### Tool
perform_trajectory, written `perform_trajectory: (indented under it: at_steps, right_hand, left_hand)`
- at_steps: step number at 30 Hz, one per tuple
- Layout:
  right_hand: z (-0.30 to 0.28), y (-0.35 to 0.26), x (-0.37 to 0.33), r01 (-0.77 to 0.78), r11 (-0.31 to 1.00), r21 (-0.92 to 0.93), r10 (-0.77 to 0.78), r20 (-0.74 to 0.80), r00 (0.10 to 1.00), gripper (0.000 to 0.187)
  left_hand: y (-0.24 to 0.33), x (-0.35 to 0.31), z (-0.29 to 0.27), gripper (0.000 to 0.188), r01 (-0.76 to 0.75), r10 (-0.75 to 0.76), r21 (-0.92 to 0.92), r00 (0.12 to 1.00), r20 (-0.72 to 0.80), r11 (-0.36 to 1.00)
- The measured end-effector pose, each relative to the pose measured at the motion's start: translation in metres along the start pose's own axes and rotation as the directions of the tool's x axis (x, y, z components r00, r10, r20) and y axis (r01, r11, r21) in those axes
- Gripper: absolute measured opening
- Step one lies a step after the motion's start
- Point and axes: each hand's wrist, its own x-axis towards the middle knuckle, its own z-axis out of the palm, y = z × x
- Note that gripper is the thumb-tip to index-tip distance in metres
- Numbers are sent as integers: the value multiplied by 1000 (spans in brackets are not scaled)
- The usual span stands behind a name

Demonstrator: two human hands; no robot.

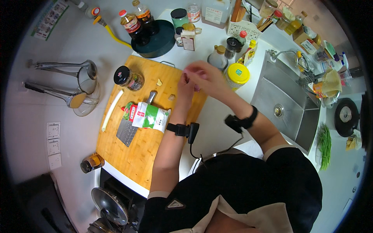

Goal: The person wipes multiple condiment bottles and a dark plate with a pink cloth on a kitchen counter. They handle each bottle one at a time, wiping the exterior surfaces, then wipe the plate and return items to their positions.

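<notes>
My left hand (pixel 185 90) and my right hand (pixel 209 79) meet over the far right corner of the wooden cutting board (pixel 144 167). Between their closed fingers is a small pinkish-purple thing (pixel 197 73), mostly covered, its kind unclear. The right hand is slightly blurred. On the board, left of my hands, are a small pale yellow piece (pixel 159 82) and another small pale piece (pixel 171 97). A cleaver (pixel 127 132) lies there too, partly under a white and green packet (pixel 150 117) and a red and green packet (pixel 130 112). A dark-lidded jar (pixel 134 82) and a white leek stalk (pixel 112 110) lie farther left.
Behind the board, sauce bottles (pixel 132 28) stand on a dark round tray (pixel 165 39). A yellow-lidded tub (pixel 237 76) is just right of my hands. Farther right are the steel sink (pixel 268 101) and green stalks (pixel 324 145). A glass-lidded pan (pixel 110 206) is at the lower left.
</notes>
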Motion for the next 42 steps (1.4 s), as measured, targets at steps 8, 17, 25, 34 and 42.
perform_trajectory:
  at_steps: [8, 17, 25, 34, 42]
  right_hand:
    - [-125, 47, -102, -246, 874, -420, 13, -486, 874, 98]
    - [-102, 125, -83, -151, 975, -162, 88, -342, 935, 100]
    - [-108, 142, -76, -62, 861, -505, -92, -275, 957, 83]
    - [-81, 94, -98, -94, 975, -203, 50, -214, 976, 81]
    - [-29, 23, -22, 156, 951, -268, -178, -57, 982, 78]
  left_hand:
    - [-13, -15, 26, 47, 53, -56, 138, 998, 16, 989]
    - [-40, -14, 54, 46, 20, -88, 422, 986, 143, 907]
    - [-48, -18, 53, 42, 56, -131, 333, 970, 207, 941]
    - [-34, -64, 34, 42, -22, -42, 310, 979, 199, 950]
    - [10, -73, -15, 33, -126, 103, -337, 991, -85, 933]
